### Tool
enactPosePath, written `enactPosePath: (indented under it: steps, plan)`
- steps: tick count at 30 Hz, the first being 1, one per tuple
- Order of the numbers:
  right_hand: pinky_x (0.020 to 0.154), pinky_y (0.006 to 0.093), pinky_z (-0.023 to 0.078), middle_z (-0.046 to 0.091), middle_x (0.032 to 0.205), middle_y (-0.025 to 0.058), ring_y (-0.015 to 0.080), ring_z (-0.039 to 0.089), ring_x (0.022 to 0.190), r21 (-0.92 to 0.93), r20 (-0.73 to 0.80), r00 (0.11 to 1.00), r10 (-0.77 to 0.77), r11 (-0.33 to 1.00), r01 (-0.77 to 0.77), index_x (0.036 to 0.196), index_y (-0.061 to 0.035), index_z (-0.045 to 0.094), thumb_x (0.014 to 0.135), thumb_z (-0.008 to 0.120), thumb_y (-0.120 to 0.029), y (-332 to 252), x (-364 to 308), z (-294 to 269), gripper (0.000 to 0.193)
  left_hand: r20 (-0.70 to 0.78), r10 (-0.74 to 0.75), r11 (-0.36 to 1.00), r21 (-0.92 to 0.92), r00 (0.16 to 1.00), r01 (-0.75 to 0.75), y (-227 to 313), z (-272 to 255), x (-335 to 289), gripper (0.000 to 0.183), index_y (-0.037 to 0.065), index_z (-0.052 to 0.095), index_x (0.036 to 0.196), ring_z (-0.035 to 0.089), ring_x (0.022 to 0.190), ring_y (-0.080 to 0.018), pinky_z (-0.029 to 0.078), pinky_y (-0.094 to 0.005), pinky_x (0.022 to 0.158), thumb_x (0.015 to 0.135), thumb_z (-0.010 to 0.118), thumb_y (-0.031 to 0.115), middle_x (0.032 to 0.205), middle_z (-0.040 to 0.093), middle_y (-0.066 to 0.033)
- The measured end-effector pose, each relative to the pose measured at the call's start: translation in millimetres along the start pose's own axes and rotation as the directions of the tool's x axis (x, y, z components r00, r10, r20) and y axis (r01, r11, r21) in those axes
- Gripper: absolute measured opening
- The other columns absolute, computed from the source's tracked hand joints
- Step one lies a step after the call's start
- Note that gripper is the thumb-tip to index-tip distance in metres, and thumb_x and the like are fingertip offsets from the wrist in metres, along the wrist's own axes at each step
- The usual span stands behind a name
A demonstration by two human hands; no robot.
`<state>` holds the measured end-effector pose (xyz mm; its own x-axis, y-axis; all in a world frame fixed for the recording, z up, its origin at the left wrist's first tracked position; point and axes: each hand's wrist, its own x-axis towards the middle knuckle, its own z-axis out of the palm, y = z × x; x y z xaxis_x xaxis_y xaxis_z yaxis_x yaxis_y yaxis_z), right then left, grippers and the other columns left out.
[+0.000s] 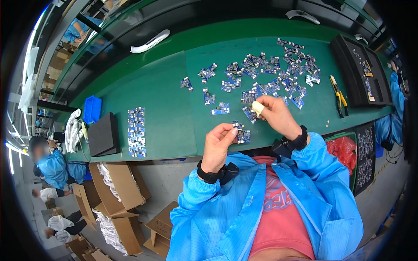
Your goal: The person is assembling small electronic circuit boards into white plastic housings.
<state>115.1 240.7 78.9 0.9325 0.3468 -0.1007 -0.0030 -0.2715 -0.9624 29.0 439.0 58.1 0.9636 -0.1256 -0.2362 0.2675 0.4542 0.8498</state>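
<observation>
My left hand [218, 144] is closed, thumb and fingers pinching a small blue circuit board [236, 126] near the table's front edge. Another blue board [245, 136] shows right beside it, partly overlapped. My right hand [278, 114] is closed too, a pale yellow finger cover [258, 107] on one fingertip. Its fingertips are on a tilted circuit board [249, 114], which they seem to grip; the contact is partly hidden. Beyond my hands lies a loose heap of similar boards [265, 65]. At the left, several boards stand in a neat column [136, 132].
Yellow-handled pliers [338, 96] lie to the right, beside a black tray [348, 74] with parts. A blue bin [92, 109] and a black box [104, 134] stand far left. Cardboard boxes [130, 187] sit below the table; a red bag [343, 152] is at my right.
</observation>
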Motion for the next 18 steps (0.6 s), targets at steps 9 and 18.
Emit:
enactPosePath:
  steps: [9,18]
  plan:
    - [0.064,0.0357,0.049,0.064,0.079,0.0142,0.0276,0.064,0.071,-0.130,0.248,0.952,-0.182,0.967,0.218,0.094,0.0001,0.059,0.090,0.060,-0.020,-27.8,-9.2,12.5,0.021,0.004,-0.012,0.998,0.059,1.000,0.012,6.6,0.2,-3.8,0.011,0.001,0.060,0.100,0.059,0.077,-0.0083,0.049,-0.0243,0.072,0.093,0.060,0.010,0.087,0.064,-0.0022]
    - [0.063,0.0306,0.046,0.061,0.075,0.0080,0.0143,0.057,0.068,0.034,0.385,0.901,-0.198,0.979,0.201,0.091,-0.0009,0.058,0.092,0.057,-0.017,-18.0,-32.9,6.3,0.016,0.273,-0.137,0.968,-0.167,0.952,0.187,-20.5,-3.1,-10.6,0.015,0.002,0.058,0.103,0.059,0.085,-0.0095,0.048,-0.0255,0.076,0.096,0.055,0.016,0.096,0.063,-0.0030]
